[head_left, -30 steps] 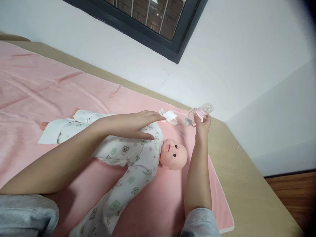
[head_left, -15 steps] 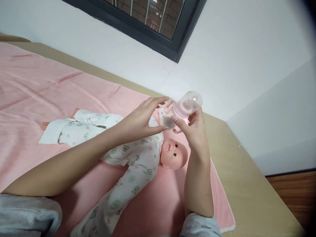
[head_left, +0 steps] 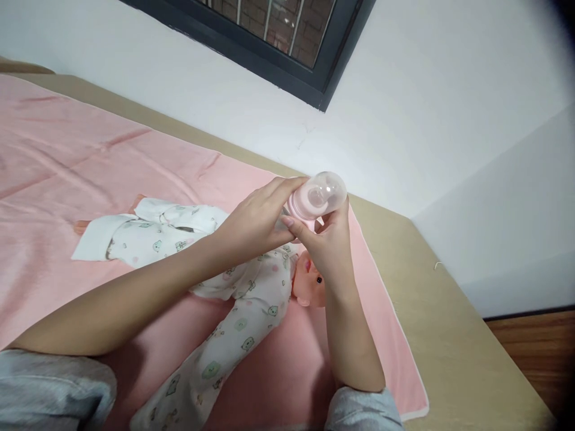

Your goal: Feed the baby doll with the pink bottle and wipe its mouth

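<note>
White walls (head_left: 395, 120) meet behind a pale wooden bench (head_left: 431, 299), with a dark-framed window (head_left: 324, 93) above. Across the bench spreads a pink blanket (head_left: 67, 179), creased at the left and edged in white. On it lies a baby doll (head_left: 263, 287) in white clothes printed with small animals, feet to the left, head to the right and partly hidden by the right wrist. Above the doll's upper body, both hands hold a baby bottle (head_left: 317, 197) at a tilt, its clear domed cap pointing up and right. The left hand (head_left: 254, 221) has its grip curled round the bottle's body; the right hand (head_left: 332, 239) has its grip closed near the pink collar (head_left: 303, 206), thumb across the near side.
</note>
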Tool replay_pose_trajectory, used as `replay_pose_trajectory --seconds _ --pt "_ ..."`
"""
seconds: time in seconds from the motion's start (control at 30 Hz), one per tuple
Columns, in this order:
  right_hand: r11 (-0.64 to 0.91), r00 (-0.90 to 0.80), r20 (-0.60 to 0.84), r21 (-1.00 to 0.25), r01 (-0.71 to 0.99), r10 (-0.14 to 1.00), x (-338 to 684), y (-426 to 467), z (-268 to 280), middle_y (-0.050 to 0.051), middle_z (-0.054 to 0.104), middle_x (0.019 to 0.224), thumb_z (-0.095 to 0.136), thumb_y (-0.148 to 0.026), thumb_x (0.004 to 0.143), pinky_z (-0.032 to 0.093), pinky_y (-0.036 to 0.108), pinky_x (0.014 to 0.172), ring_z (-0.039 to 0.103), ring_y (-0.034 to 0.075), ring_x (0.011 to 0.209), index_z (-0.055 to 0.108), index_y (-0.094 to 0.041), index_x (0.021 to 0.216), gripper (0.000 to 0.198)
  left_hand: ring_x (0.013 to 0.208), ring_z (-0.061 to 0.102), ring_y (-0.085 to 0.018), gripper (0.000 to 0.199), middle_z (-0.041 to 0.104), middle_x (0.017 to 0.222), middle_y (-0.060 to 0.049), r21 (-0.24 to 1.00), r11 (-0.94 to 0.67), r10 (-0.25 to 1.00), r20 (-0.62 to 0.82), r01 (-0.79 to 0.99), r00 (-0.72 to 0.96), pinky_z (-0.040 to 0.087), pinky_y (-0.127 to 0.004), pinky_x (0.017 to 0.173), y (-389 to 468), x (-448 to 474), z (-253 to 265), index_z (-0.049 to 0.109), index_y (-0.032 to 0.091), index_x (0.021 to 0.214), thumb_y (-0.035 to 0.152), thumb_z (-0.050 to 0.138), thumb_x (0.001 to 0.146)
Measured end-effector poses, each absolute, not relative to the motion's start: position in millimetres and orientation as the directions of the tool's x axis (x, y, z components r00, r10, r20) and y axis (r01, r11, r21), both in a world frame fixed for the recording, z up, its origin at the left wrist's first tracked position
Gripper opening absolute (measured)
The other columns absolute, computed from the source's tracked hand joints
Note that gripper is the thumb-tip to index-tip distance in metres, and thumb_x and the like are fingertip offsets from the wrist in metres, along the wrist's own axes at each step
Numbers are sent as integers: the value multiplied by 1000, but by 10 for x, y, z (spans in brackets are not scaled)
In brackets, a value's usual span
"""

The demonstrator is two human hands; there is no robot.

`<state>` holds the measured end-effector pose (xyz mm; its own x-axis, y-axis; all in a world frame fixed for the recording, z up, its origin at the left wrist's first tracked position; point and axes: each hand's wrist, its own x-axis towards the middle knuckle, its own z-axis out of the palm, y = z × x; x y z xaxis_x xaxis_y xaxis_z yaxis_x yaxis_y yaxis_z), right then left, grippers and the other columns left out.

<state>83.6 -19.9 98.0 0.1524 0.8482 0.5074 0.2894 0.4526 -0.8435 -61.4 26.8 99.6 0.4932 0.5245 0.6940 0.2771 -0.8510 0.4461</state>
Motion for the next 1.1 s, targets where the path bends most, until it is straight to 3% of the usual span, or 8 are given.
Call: replay_pose_trajectory --seconds 0.2,0.43,0.63,0.77,0.87,1.0,1.1 --pt "477 153 539 -821 312 828 864 -227 998 5 38 150 74 -50 76 43 51 113 40 26 141 21 -40 150 92 120 57 -25 53 58 134 -6 454 -838 545 666 304 509 49 -35 96 326 -618 984 47 22 135 23 63 85" --pt "503 204 592 -786 359 780 983 -164 967 8 50 136 66 -49 83 42 52 113 49 26 133 26 -35 148 78 127 54 -24 59 55 141 -5 408 -819 573 626 404 529 47 -37 103 406 -626 941 44 21 140 23 62 84" --pt "550 295 713 -687 475 636 1275 -129 1087 7 38 148 57 -53 87 42 54 112 34 29 145 23 -39 149 73 127 53 -30 67 54 142 -8 411 -777 623 612 477 488 46 -42 103 780 -750 903 45 20 141 24 64 76" --pt "491 417 738 -669 557 531 1873 82 1009 10 43 144 59 -51 84 44 55 108 43 29 139 29 -34 145 71 113 58 -31 56 63 126 -9 436 -711 691 580 551 432 49 -44 96 1123 -948 899 55 18 128 21 64 73" --pt "354 578 685 -727 589 443 2447 292 717 14 49 140 62 -44 78 45 46 106 54 24 128 34 -22 140 72 106 59 -27 55 63 121 -6 485 -637 760 527 600 380 49 -43 91 1307 -1139 882 54 18 126 20 66 73" --pt "-143 773 449 -817 558 449 2977 442 146 15 60 128 66 -33 70 44 40 106 60 23 114 48 -15 128 64 99 58 -24 59 62 114 -1 537 -539 837 424 649 345 49 -40 83 1517 -1351 788 50 20 131 31 71 77" --pt "-344 817 289 -799 493 498 3121 465 -236 16 62 122 66 -27 67 45 39 104 61 24 108 50 -11 126 63 94 57 -24 63 62 109 -3 552 -487 872 352 677 341 49 -39 79 1673 -1433 693 49 16 131 33 73 75"
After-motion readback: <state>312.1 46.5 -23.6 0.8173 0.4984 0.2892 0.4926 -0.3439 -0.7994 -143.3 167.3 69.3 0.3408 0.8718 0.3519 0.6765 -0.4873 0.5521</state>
